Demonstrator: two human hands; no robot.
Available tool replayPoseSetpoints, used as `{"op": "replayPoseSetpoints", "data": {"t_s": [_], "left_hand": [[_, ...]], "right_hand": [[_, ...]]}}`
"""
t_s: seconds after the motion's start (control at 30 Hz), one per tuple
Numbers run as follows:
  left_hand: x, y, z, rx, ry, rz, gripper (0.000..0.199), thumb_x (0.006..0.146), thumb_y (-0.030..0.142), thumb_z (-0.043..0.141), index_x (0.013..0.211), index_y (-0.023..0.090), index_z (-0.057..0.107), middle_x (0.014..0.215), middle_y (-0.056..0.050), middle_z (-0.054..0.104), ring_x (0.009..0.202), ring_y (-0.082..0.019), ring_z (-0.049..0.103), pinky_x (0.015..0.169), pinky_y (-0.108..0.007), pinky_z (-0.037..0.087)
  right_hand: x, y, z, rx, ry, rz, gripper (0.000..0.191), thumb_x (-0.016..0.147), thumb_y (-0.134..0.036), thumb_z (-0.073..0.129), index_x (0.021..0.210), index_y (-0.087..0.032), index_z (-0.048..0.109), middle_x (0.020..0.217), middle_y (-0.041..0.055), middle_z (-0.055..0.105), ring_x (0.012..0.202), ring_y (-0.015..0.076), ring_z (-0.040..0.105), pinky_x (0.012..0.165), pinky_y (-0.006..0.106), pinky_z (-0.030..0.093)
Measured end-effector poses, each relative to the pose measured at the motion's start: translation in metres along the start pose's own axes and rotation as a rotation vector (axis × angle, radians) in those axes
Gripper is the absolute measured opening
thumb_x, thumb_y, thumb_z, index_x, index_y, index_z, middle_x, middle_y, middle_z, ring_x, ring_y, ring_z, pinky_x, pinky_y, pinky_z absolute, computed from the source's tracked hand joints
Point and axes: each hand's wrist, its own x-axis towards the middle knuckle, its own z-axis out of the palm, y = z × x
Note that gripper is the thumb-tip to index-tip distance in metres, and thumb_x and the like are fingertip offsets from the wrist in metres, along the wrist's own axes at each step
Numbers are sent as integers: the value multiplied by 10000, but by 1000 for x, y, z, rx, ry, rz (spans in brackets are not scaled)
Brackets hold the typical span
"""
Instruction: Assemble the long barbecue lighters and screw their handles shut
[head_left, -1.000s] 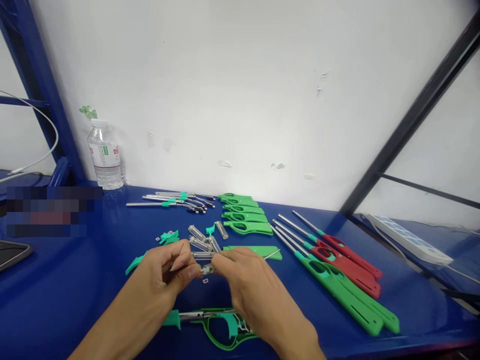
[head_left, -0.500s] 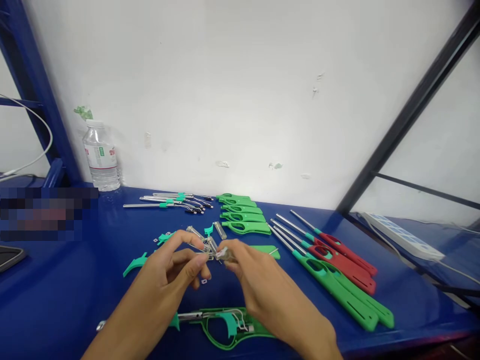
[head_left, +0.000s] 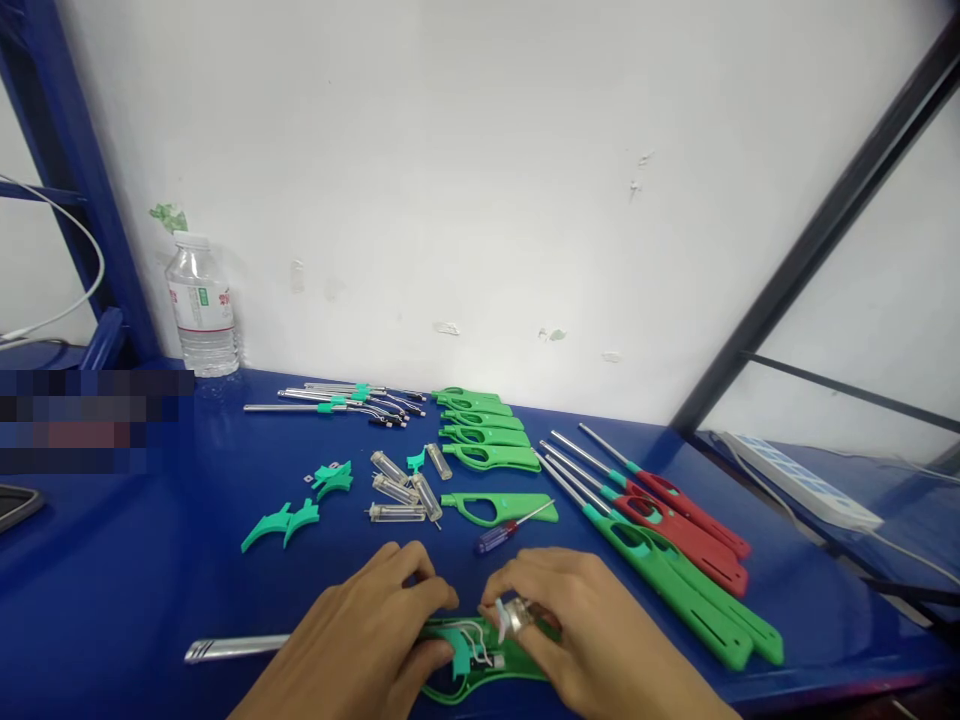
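Observation:
In front of me lies an opened gas lighter [head_left: 480, 688], a green handle shell with a teal trigger, white wires and a metal tube [head_left: 236, 649]. My left hand [head_left: 375, 630] covers its tube end, thumb and fingers closed around the shell beside the trigger. Just above the shell's right part, my right hand [head_left: 577, 630] pinches a small clear fuel tank [head_left: 517, 614] with a whitish piece at its end. The fingers hide most of the tank. Beyond the hands lie several more clear tanks [head_left: 397, 513] and a screwdriver [head_left: 495, 538] across a green shell [head_left: 457, 505].
Teal triggers [head_left: 274, 522] lie to the left, metal tubes with wires [head_left: 285, 409] behind them. Green shells [head_left: 495, 457] are stacked at the back. Finished-looking red and green lighters [head_left: 675, 590] lie right. A water bottle [head_left: 202, 320] and a power strip [head_left: 802, 480] stand farther out.
Both hands have come down and nearer, from above the loose tanks to the opened lighter. The right hand has brought the clear tank along; the left now grips the lighter.

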Motion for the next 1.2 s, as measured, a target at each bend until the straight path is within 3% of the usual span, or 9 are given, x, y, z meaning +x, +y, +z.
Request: {"op": "replayPoseSetpoints", "data": {"t_s": [0.2,0.33,0.63,0.8,0.93,1.03,1.2], "left_hand": [[2,1,-3,68,-62,-28,296,1028,89,626,1060,317,811,1171,-13,752,1142,-268,732,880,-373,527],[5,-2,2,79,-46,-14,297,1013,69,622,1053,305,798,1145,-7,752,1107,-256,737,887,-370,522],[4,2,3,117,-16,1,277,1016,70,616,993,290,783,1098,-3,758,1008,-233,753,825,-345,522],[2,7,-1,140,-20,-12,251,993,70,638,998,277,778,1115,-25,779,1041,-265,768,852,-359,562],[-1,7,-3,97,50,14,289,925,82,701,1077,314,785,1142,-6,792,1089,-274,773,907,-346,587],[0,4,-5,70,111,72,196,1002,154,669,1028,311,783,1097,-6,792,1011,-245,779,889,-307,590],[4,-1,-6,63,151,102,281,1072,174,553,993,311,786,1023,-9,779,931,-224,765,858,-284,582]], "right_hand": [[-7,15,14,-197,67,-198,345,1000,-26,757,1177,-310,841,936,-44,819,823,197,760,767,317,461],[-4,15,21,-313,89,-273,330,959,-16,783,1108,-308,823,850,-65,760,727,182,701,677,348,398],[3,13,29,-464,111,-358,314,892,7,812,1043,-262,757,851,-52,764,716,191,683,666,363,388],[-1,8,29,-379,131,-318,267,944,-24,802,1035,-260,715,888,-58,772,741,190,712,728,341,445],[0,7,30,-267,139,-245,316,949,-31,793,1150,-268,730,983,-46,798,833,210,773,789,326,495],[0,7,28,-184,137,-205,352,982,-22,735,1223,-278,752,1034,-37,825,891,217,804,822,318,519],[-3,9,22,27,170,-68,303,1070,-130,705,1286,-327,785,1193,-46,873,1083,217,832,947,298,542]]}}
